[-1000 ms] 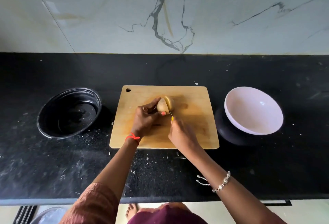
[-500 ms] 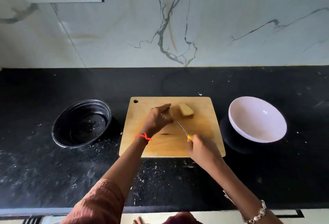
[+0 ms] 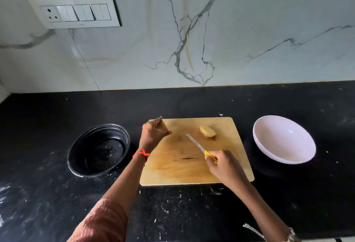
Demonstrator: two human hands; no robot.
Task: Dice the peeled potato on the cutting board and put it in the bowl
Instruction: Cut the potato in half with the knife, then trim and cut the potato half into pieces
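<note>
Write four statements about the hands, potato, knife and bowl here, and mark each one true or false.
1. The left hand holds a potato piece at the far left corner of the cutting board. True.
2. The white bowl holds diced potato. False: nothing is in it.
3. The right hand grips a yellow-handled knife. True.
4. The knife blade is cutting into the potato half. False: the blade is apart from it, and the half lies alone on the board.
</note>
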